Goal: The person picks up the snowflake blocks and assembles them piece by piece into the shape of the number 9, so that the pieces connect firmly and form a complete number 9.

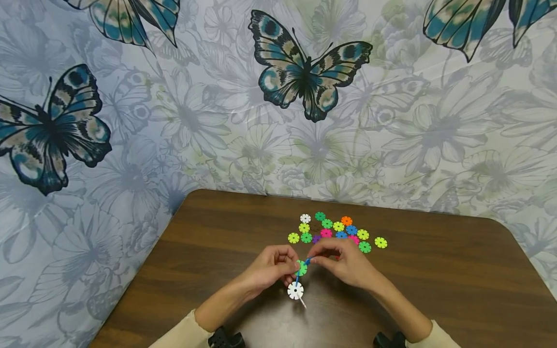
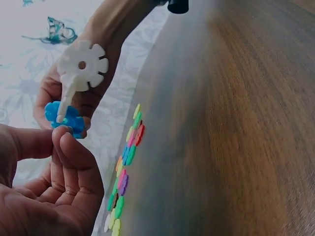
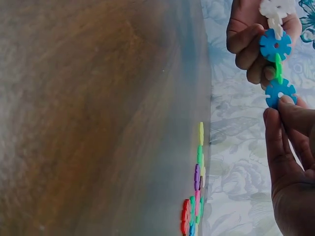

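Note:
Both hands hold a chain of notched flower-shaped plastic discs slotted into each other, above the near part of the table. My left hand [image 1: 275,268] pinches the green disc [image 1: 302,268] between thumb and fingers. On the right, my right hand [image 1: 347,263] pinches a blue disc [image 3: 273,92] at the chain's end, joined to the green one. Below the green disc, another blue disc [image 3: 274,45] links to a white disc seen edge-on [image 1: 302,301] and a white disc seen face-on [image 1: 295,290]. Fingertips partly cover the green disc and the end blue disc.
Several loose discs in green, yellow, pink, blue, orange, purple and white, such as a yellow disc [image 1: 380,242], lie flat beyond the hands on the brown wooden table [image 1: 209,227]. Behind the table's far edge hangs a butterfly-patterned cloth [image 1: 270,159].

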### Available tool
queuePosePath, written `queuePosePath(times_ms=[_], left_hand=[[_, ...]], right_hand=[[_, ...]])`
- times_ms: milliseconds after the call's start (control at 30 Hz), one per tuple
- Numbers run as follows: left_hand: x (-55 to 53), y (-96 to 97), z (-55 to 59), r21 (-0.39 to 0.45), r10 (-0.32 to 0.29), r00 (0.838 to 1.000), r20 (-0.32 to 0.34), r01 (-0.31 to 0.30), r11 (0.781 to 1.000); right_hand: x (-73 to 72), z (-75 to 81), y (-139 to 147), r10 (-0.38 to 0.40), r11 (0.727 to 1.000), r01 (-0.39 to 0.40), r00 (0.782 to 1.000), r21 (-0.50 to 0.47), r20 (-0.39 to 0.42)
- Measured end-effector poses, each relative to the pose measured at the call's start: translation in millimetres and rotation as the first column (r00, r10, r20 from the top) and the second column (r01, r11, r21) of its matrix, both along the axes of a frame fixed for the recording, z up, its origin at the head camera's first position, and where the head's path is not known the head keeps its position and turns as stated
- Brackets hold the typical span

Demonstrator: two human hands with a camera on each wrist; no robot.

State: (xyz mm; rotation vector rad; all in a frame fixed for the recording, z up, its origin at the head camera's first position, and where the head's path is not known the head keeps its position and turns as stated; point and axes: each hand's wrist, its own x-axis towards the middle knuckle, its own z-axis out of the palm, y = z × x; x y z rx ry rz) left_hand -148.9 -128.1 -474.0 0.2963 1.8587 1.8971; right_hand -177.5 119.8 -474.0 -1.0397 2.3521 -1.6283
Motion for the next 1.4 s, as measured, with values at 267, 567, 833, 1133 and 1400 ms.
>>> queuePosePath(times_ms=[267,567,833,1133,1400], left_hand=[[1.3,2.5,-1.6,0.009,-0.001,1.000,-0.021,0.001,1.000],[3.1,5.1,-0.9,-0.017,0.007,0.999,-0.036,-0.008,1.000],[1.7,6.6,4.0,-0.037,-0.012,0.998,-0.056,0.010,0.999],[-0.2,2.0,3.6,-0.025,-0.077,0.997,-0.004,0.076,0.997],[-0.7,9.9,8.5,0.039,-0.157,0.986,0.047,0.156,0.987]], right_hand=[[1.7,-2.4,0.7,-0.016,1.000,0.015,0.997,-0.014,-0.076],[7.5,-7.1,2.1,-0.057,0.998,0.059,0.987,0.011,-0.151],[11.4,-4.8,0.9,-0.059,0.998,0.057,0.961,-0.015,-0.268],[10.9,4.6,3.2,0.028,1.000,-0.023,0.952,0.019,-0.306],[10.2,4.9,5.7,0.068,0.997,-0.074,0.985,-0.033,-0.159]])
